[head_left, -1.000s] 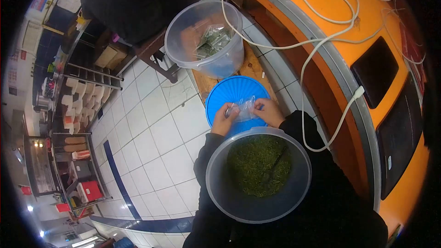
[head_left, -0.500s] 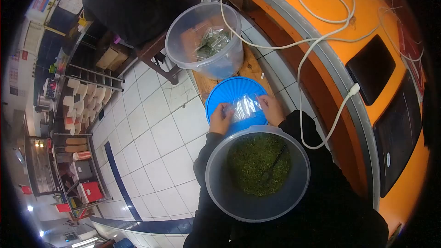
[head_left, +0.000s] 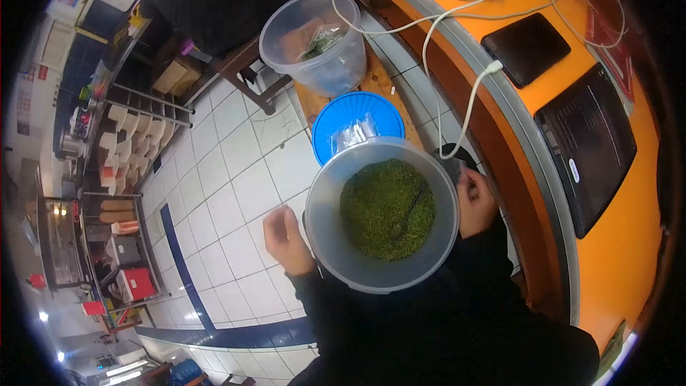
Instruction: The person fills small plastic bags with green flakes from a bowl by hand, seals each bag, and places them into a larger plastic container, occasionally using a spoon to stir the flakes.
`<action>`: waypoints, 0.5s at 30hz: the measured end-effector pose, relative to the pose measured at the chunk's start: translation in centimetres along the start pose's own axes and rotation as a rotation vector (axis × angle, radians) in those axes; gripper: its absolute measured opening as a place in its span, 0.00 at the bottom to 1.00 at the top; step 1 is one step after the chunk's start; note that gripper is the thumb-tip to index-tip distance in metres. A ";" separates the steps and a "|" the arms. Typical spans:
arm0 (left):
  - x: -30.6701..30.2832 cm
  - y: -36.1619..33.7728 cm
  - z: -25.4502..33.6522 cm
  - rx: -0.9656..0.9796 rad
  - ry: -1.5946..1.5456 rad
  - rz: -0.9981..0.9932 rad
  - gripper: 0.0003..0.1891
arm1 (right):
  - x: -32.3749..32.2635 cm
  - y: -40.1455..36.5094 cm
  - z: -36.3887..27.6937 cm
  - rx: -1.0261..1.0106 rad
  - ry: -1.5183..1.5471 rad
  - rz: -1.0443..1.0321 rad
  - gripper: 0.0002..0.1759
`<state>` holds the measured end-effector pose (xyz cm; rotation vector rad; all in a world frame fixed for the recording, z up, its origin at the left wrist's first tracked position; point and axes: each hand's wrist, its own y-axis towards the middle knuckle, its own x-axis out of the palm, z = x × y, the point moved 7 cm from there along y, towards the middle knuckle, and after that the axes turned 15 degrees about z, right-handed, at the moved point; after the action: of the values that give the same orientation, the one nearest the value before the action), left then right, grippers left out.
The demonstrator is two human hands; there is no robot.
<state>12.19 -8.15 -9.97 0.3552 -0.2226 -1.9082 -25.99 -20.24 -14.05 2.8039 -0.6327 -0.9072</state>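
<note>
A translucent bucket (head_left: 329,264) stands right in front of me, holding green chopped herb-like bits (head_left: 379,221). A dark spoon (head_left: 411,213) rests in them. To the bucket's left, my left hand (head_left: 287,239) is raised with nothing in it, thumb apart from the bent fingers. At the right side of the bucket, my right hand (head_left: 475,204) pinches what looks like a clear plastic bag (head_left: 451,167), only partly visible. Beyond the bucket's rim, clear plastic bags (head_left: 355,132) lie on a round blue lid (head_left: 389,120).
A second translucent bucket (head_left: 282,46) with filled bags stands on a wooden bench (head_left: 311,104). The orange counter (head_left: 514,104) at right carries a tablet (head_left: 529,46), a laptop-like device (head_left: 593,146) and a white cable (head_left: 463,118). A dark-clothed person (head_left: 207,7) is at the back.
Both hands have left the clear bags on the blue lid and come back to either side of the near bucket. The view has shifted, so the bucket appears higher.
</note>
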 end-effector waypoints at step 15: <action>5.1 -12.8 10.6 -0.263 -0.209 -0.467 0.11 | -2.6 -5.4 -15.6 -0.588 0.426 -0.212 0.20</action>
<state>-4.42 -8.52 -4.83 0.0260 -0.0222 -2.4051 -16.87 -14.35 -1.38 2.4192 0.0021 -0.3986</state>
